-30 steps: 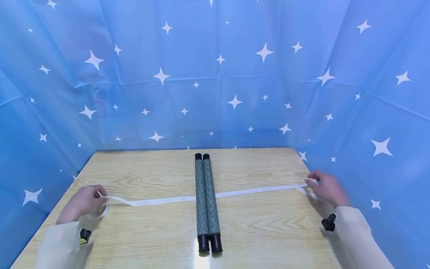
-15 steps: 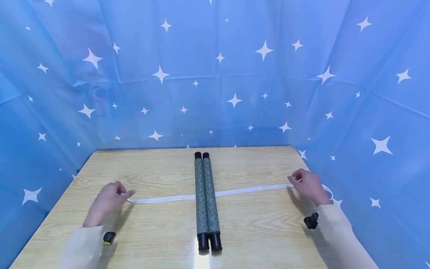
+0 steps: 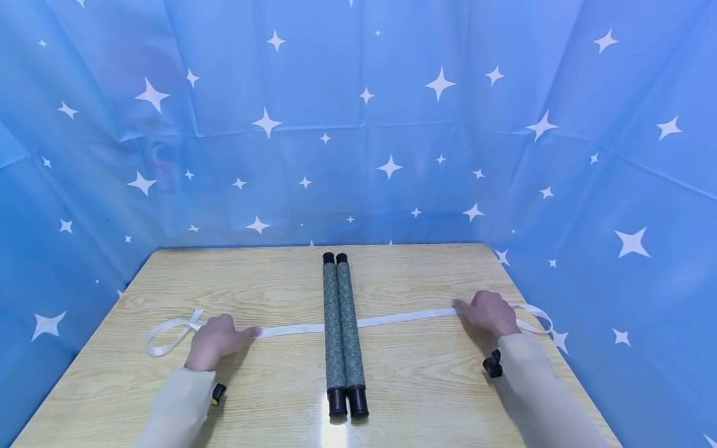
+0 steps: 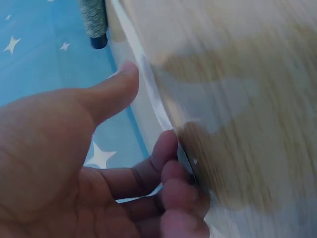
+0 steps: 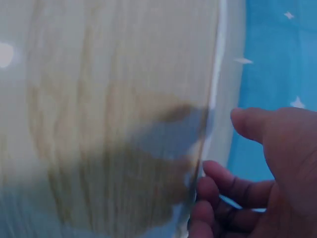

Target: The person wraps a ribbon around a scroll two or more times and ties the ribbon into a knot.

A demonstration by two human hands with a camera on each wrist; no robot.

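Observation:
A scroll (image 3: 343, 323) in two grey-green patterned rolls with black end knobs lies lengthwise mid-table. A white ribbon (image 3: 291, 329) runs crosswise beneath it and out to both sides. On the left, my left hand (image 3: 217, 341) is at the ribbon; in the left wrist view its curved fingertips touch the ribbon (image 4: 157, 106) while the thumb stands apart. To the right, my right hand (image 3: 490, 313) is likewise low over the ribbon, fingers close to the ribbon (image 5: 217, 69) in the right wrist view, thumb spread away. Loose ribbon loops lie beyond each hand.
The light wooden table (image 3: 280, 398) carries the scroll and ribbon. A blue curtain (image 3: 358, 124) with white stars surrounds its back and sides. Small black devices sit at both wrists, below the cream sleeves (image 3: 179, 398).
Both hands have slid inward along the ribbon toward the scroll and lowered to the table. Their earlier pinch on it has loosened; the left ribbon end now lies looped behind the hand.

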